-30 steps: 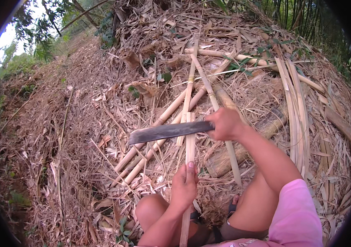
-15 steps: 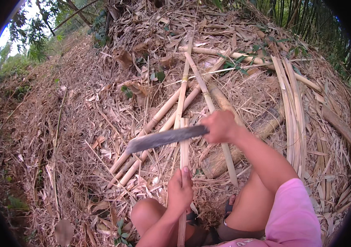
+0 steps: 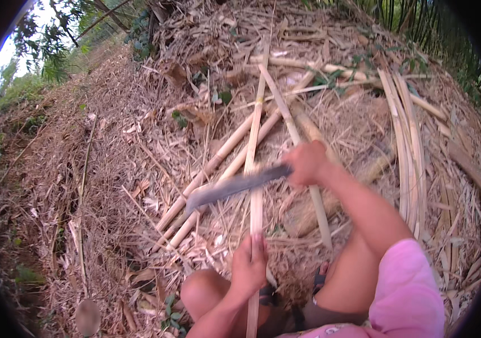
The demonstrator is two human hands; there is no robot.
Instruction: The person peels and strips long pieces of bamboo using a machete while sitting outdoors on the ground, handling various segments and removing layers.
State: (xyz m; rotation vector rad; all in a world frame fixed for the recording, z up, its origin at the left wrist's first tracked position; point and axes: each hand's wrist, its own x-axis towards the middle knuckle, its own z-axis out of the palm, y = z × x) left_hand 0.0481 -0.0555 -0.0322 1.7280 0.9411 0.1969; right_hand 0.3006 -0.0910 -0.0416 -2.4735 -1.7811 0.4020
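Observation:
My right hand (image 3: 307, 163) grips the handle of a long dark machete (image 3: 232, 186), its blade pointing left and lying across a pale bamboo strip (image 3: 256, 135). My left hand (image 3: 249, 267) holds the near end of that same strip, which runs away from me up the picture. My knee (image 3: 204, 290) shows below the left hand, and a pink sleeve (image 3: 407, 293) covers my right upper arm.
Several cut bamboo poles (image 3: 218, 163) lie crossed on a mound of dry leaves and husks. A bundle of split strips (image 3: 407, 129) lies at the right. Green bamboo stems (image 3: 438, 22) stand at the back right, and the ground slopes down at the left.
The machete blade has swung lower and tilted, its tip dropping to the left. My left hand stays on the strip.

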